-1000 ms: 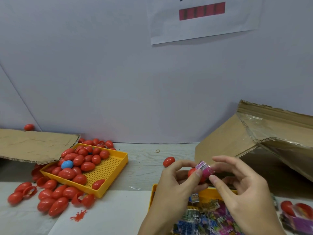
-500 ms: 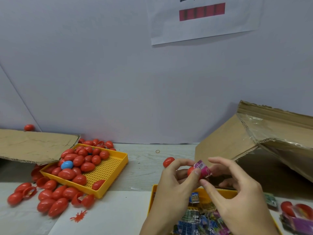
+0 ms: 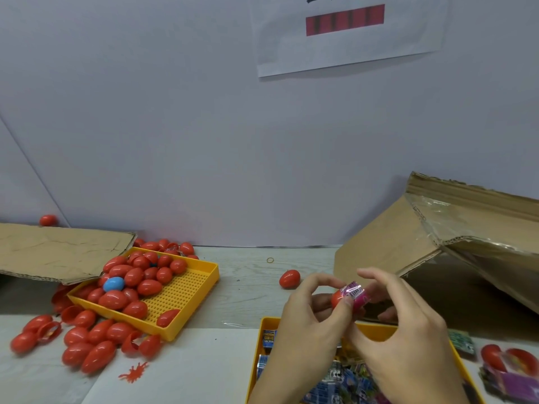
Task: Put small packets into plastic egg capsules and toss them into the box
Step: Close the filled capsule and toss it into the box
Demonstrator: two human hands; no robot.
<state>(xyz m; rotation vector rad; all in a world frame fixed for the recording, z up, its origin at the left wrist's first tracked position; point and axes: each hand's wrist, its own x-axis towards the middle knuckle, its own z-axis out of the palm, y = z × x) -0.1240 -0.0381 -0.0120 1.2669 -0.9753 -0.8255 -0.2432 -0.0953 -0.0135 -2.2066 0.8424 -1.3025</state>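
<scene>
- Change from half a second ago: the right hand (image 3: 408,342) has moved closer over the pink packet (image 3: 356,294), its index finger now arched above it; the left hand (image 3: 309,325) keeps its place.
- Change from a second ago: both hands sit slightly lower and nearer the tray of packets (image 3: 376,330); the capsule and packet stay between them.
- Left grip: fingers and thumb curled round a red capsule half (image 3: 338,298), thumb tip pressing where the packet meets it.
- Right grip: fingers curled, fingertips pinching the far side of the pink packet.
- Location: capsule half and packet are held in the air above the back edge of the tray of packets, in front of the cardboard box (image 3: 455,240).
- Orientation: the assembly's long axis runs roughly left to right, the red rounded end pointing left, the packet sticking out of the open end to the right, tilted slightly upward.
- How far the packet sits inside the half cannot be told.
- On the table (image 3: 248,287): a lone red egg (image 3: 289,279) left of the hands; a yellow tray of red eggs (image 3: 180,304) with one blue egg (image 3: 113,284) further left; loose eggs scattered beside it.
</scene>
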